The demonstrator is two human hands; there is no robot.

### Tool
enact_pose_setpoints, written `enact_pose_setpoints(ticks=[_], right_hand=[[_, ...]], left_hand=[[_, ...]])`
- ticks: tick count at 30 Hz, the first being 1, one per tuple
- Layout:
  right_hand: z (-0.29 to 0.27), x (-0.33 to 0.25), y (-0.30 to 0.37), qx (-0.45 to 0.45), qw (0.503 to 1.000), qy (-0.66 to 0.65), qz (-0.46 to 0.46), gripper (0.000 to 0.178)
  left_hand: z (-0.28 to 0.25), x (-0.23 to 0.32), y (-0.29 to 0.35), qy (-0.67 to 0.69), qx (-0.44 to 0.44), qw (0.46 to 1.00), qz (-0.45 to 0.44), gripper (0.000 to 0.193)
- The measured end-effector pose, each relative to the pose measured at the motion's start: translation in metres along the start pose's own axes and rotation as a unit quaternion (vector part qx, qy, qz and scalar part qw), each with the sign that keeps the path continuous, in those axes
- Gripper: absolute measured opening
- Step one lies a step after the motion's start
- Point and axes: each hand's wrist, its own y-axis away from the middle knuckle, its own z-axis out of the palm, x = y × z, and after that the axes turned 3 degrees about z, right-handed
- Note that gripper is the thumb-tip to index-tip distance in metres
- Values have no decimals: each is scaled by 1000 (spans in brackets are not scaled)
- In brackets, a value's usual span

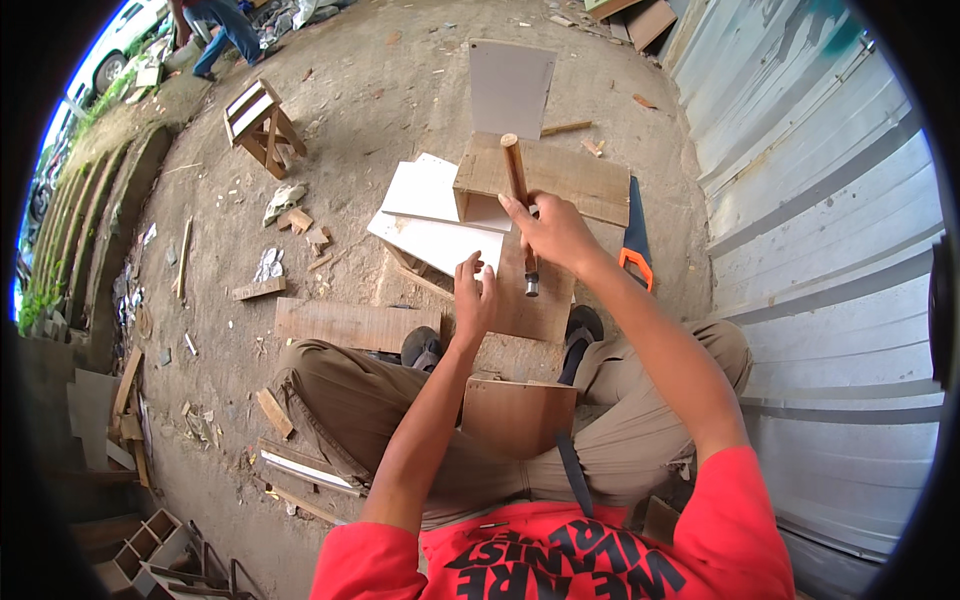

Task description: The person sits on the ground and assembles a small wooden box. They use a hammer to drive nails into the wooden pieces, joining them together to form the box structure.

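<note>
My right hand is wrapped around a hammer with a brown wooden handle. The handle points away from me, and a shiny metal end shows on the near side of my fist. Below the hammer are a brown wooden board and a box-like wooden piece. My left hand hovers by the near edge of a white panel, its fingers half curled and apart. Nothing is clearly visible in them. Another white panel lies behind, partly under the box-like piece.
A handsaw with an orange handle lies right of the boards. A white board stands beyond them. Wood offcuts and a small stool are leftward. Corrugated metal sheeting walls the right. A person is far left.
</note>
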Motion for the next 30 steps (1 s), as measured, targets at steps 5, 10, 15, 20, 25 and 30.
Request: enact_pose_setpoints(ticks=[5,10,15,20,25,30], right_hand=[[1,4,-25,117,976,89,-163,43],[15,6,-54,140,979,34,-145,38],[13,-2,-77,107,975,-187,-61,44],[13,-16,-88,81,949,-288,-100,51],[5,-33,-96,48,943,-326,-41,54],[19,-28,-102,95,918,-381,-53,48]], left_hand=[[-15,17,24,-245,-184,946,109,96],[8,10,26,-287,-169,936,114,91],[15,-5,10,-232,-133,960,77,52],[24,4,-23,-190,-81,977,49,36],[40,6,-33,-213,-22,974,79,33],[46,4,-45,-231,-17,973,26,35]])
